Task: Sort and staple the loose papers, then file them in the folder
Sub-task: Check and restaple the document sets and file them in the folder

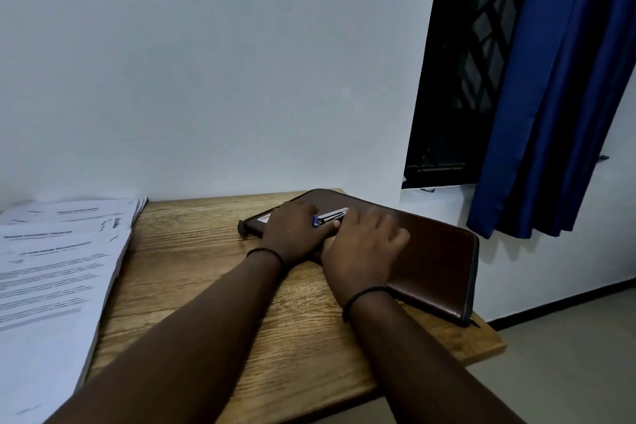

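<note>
Left hand [296, 234] fingers clamp the stapler [331, 216] on the folder [433, 258] by the counter's far edge; right hand [361, 251] fingers spread flat. Lift it straight, I'd say.

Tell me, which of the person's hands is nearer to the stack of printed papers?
The left. The left hand holds the stapler on the brown folder, apart from the papers; the right hand lies farther right, flat on the folder.

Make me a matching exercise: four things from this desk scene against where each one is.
Things:
1. silver and blue stapler
2. dark brown leather folder
3. stack of printed white papers
4. blue curtain

Places:
A. left side of the wooden table
B. right side of the table, closed
C. by the window
D. on top of the folder

Pairs: 1-D, 2-B, 3-A, 4-C
</note>
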Demonstrator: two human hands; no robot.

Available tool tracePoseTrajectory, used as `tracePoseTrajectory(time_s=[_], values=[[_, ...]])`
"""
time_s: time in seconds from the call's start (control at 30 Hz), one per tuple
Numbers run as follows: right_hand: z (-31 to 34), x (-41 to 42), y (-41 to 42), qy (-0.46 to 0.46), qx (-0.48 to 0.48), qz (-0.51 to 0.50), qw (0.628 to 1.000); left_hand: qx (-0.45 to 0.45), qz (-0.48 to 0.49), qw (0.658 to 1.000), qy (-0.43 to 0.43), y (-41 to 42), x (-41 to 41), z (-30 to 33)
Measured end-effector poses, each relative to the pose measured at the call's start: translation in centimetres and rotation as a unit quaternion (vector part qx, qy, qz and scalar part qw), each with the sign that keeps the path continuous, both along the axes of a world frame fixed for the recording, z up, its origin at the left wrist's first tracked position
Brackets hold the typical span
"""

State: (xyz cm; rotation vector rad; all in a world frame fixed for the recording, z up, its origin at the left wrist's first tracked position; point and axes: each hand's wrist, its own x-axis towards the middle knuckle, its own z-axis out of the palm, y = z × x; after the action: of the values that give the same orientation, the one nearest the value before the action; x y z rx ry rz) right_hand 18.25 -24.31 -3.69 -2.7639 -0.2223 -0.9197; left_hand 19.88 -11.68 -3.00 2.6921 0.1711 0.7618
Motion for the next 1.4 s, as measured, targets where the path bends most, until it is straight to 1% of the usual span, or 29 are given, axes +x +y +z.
tracePoseTrajectory(time_s=[0.07, 0.1, 0.17, 0.23, 0.3, 0.43, 0.53, 0.63, 0.7, 0.8, 0.9, 1.0, 1.1, 1.2, 1.3, 1.4], values=[[-0.1, 0.2, -0.2, 0.078, 0.007, -0.032, 0.996, -0.001, 0.018, 1.000, 0.007, -0.3, 0.2, 0.1], [-0.2, 0.4, -0.2, 0.111, 0.004, -0.029, 0.993, -0.004, 0.025, 1.000, 0.010, -0.4, 0.2, 0.1], [-0.5, 0.7, -0.2, 0.149, -0.004, -0.006, 0.989, -0.007, 0.039, 0.999, 0.004, -0.6, 0.2, 0.2], [-0.2, 0.7, -0.5, 0.135, -0.008, 0.033, 0.990, -0.006, 0.066, 0.998, -0.012, -0.5, -0.1, 0.2], [0.2, 0.3, -0.9, 0.115, -0.014, 0.094, 0.989, -0.005, 0.098, 0.995, -0.020, 0.0, -1.0, 0.1], [0.4, -0.7, -0.8, 0.075, -0.014, 0.192, 0.978, -0.031, 0.161, 0.986, -0.042, 2.8, -3.5, 0.2], [-0.2, -1.5, 1.3, 0.035, -0.027, 0.260, 0.965, -0.055, 0.230, 0.970, -0.058, 5.5, -6.2, 0.3], [-0.2, -2.6, 3.5, 0.010, -0.033, 0.348, 0.937, -0.074, 0.304, 0.948, -0.066, 8.0, -8.7, 0.1], [-0.1, -3.4, 5.0, 0.014, -0.020, 0.395, 0.919, -0.064, 0.351, 0.933, -0.041, 9.4, -10.2, 0.0], [0.1, -4.3, 7.5, 0.017, -0.031, 0.423, 0.906, -0.045, 0.389, 0.920, 0.020, 10.6, -11.0, -0.3], [0.3, -4.5, 9.9, 0.056, -0.045, 0.428, 0.901, -0.028, 0.400, 0.914, 0.056, 10.5, -10.8, -0.4], [0.3, -3.8, 11.8, 0.079, -0.045, 0.421, 0.902, -0.023, 0.402, 0.913, 0.067, 11.6, -9.8, -0.7], [0.3, -3.1, 13.1, 0.074, -0.055, 0.412, 0.906, -0.023, 0.399, 0.914, 0.067, 13.1, -8.8, -0.9], [0.3, -2.2, 14.3, 0.044, -0.114, 0.399, 0.909, -0.026, 0.388, 0.919, 0.063, 14.3, -7.5, -1.2], [0.6, -1.6, 15.1, 0.047, -0.155, 0.370, 0.915, -0.024, 0.368, 0.928, 0.049, 15.4, -6.6, -1.5], [1.0, -1.5, 15.1, 0.037, -0.157, 0.337, 0.928, -0.020, 0.355, 0.934, 0.042, 15.9, -6.1, -1.7]])
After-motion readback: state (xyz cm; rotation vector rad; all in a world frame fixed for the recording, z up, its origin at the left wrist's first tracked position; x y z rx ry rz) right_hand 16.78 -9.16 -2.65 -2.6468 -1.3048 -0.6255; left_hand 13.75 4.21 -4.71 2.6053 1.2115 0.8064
